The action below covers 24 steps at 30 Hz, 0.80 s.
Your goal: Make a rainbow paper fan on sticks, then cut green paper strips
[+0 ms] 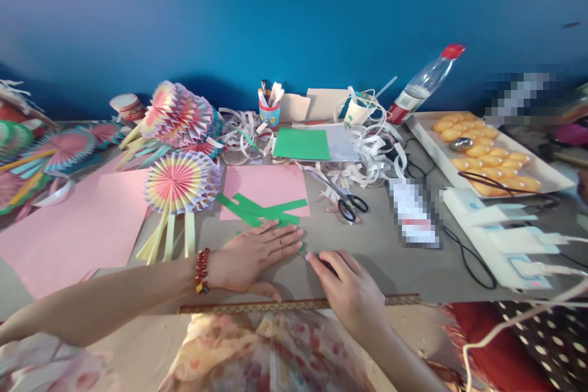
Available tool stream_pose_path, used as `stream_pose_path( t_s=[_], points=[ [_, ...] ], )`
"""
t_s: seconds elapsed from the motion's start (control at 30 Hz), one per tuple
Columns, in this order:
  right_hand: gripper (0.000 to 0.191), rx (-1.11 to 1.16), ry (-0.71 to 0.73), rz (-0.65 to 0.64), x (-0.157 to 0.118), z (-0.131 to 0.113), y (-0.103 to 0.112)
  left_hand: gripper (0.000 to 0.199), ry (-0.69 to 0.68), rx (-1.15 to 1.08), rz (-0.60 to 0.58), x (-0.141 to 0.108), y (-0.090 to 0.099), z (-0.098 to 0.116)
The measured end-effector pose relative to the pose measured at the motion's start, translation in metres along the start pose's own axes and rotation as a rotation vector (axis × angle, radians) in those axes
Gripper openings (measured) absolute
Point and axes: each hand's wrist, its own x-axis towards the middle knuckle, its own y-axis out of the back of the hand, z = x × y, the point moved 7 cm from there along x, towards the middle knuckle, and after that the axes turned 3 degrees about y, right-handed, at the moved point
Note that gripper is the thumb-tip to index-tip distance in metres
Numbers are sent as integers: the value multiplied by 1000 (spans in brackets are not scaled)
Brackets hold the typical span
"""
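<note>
My left hand (257,254) lies flat, palm down, over green paper, with a beaded bracelet at the wrist. Green paper strips (285,207) stick out beyond its fingertips, across a pink sheet (264,180). To its right, my right hand (351,288) is closed around a slim tool (309,255) with a narrow tip, like a craft knife; the fingers cover most of it. The tip points at the green paper's edge near the left fingertips. Black-handled scissors (346,205) rest beyond my right hand. A long brown patterned strip (303,304) runs along the table's front.
Pleated paper rosettes (177,184) and large pink sheets (78,226) lie left. Behind are a green sheet (301,144), a pen cup (269,113) and curly white paper scraps (376,162). Rightward are a tilted bottle (425,86), a tray (558,180) and a power strip (500,245).
</note>
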Motion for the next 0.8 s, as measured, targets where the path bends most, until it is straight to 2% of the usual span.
stream_pose_path(
  t_s=[0.3, 0.53, 0.8],
  points=[
    [30, 20, -31, -20, 0, 0, -3, 85, 41, -14, 50, -14, 26, -8],
    [31, 18, -24, -14, 1, -1, -1, 94, -10, 28, -11, -24, 10, -9],
    [29, 6, -10, -8, 6, -8, -3, 92, -11, 38, 17, -24, 10, -8]
  ],
)
